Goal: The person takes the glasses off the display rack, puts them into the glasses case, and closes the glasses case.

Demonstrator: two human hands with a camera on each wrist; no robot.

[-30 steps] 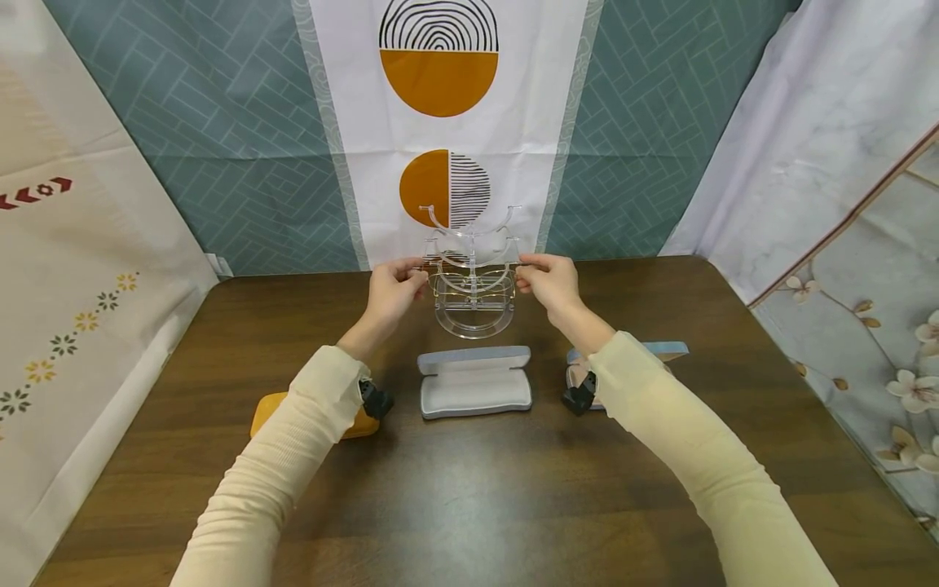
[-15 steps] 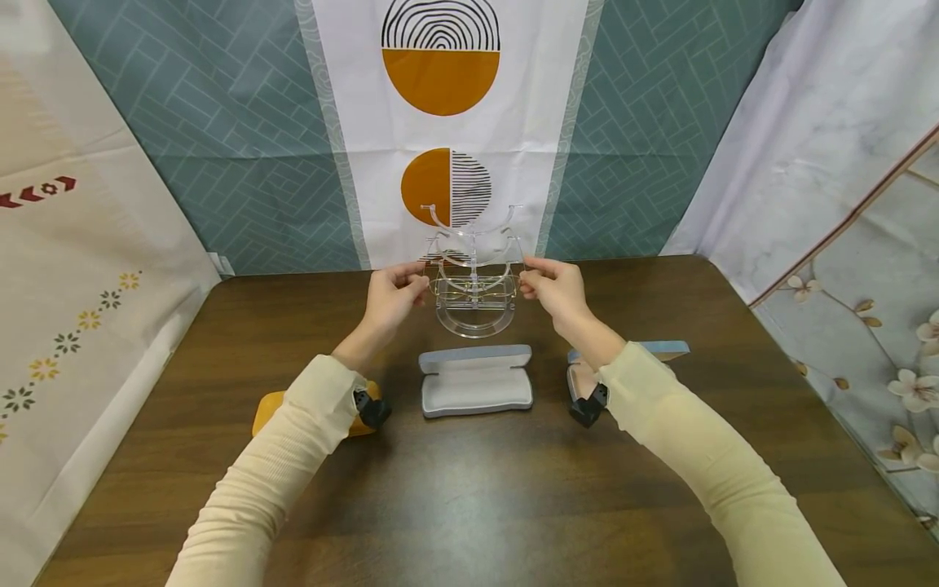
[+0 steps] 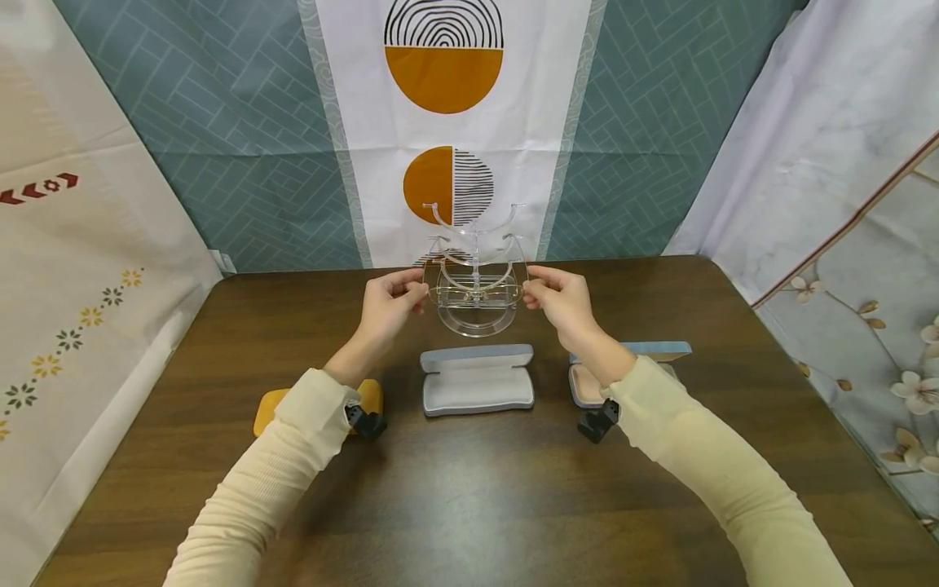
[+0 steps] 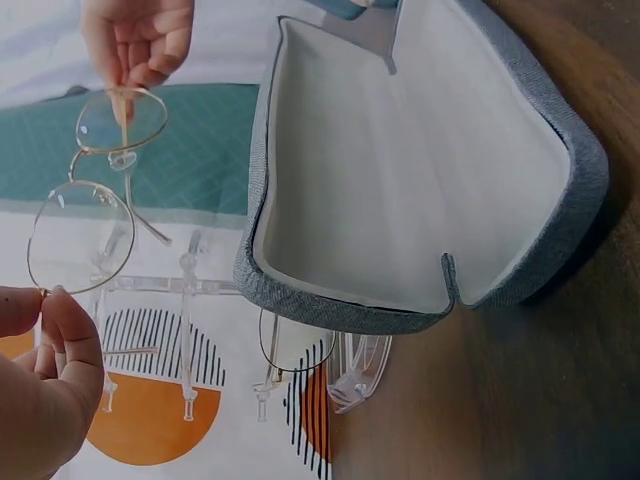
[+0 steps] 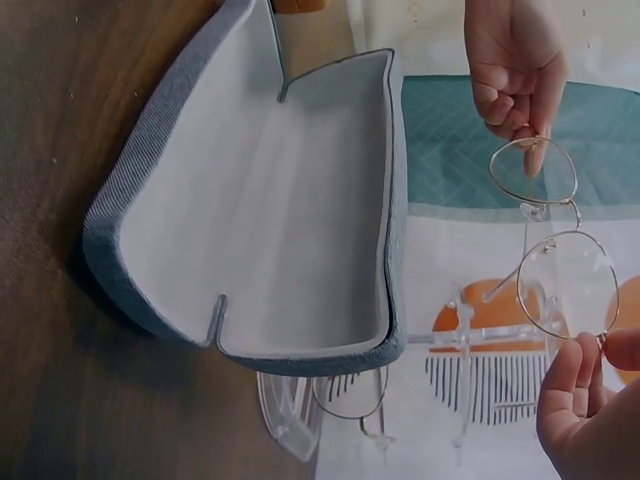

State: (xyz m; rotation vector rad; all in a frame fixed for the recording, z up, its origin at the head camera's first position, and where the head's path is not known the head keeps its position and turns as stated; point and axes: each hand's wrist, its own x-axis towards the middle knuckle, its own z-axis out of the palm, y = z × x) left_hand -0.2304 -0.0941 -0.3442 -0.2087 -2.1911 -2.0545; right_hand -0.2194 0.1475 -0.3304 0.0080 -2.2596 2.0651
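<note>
A pair of thin gold-rimmed eyeglasses [image 4: 80,238] hangs in front of a clear tiered display stand [image 3: 475,329]. My left hand [image 3: 385,310] pinches the glasses at one side, between thumb and fingers. At the opposite side my right hand [image 3: 568,308] pinches them the same way. The two round lenses show well in both wrist views, with the temples reaching back toward the stand. Another pair of eyeglasses [image 5: 350,415] rests on a lower tier of the stand, partly hidden by the grey case. That grey glasses case [image 3: 478,395] lies open before the stand, pale lining showing.
A second open case [image 3: 631,352], blue with a beige lining, lies at the right, partly behind my right forearm. A yellow case [image 3: 270,410] sits at the left, partly under my left sleeve. Patterned cloth [image 3: 279,196] hangs behind the brown table [image 3: 469,505].
Both hands have drawn the gold-rimmed glasses toward me and slightly down, from within the stand's tiers to in front of it. Hands are a little farther apart; the cases stay put.
</note>
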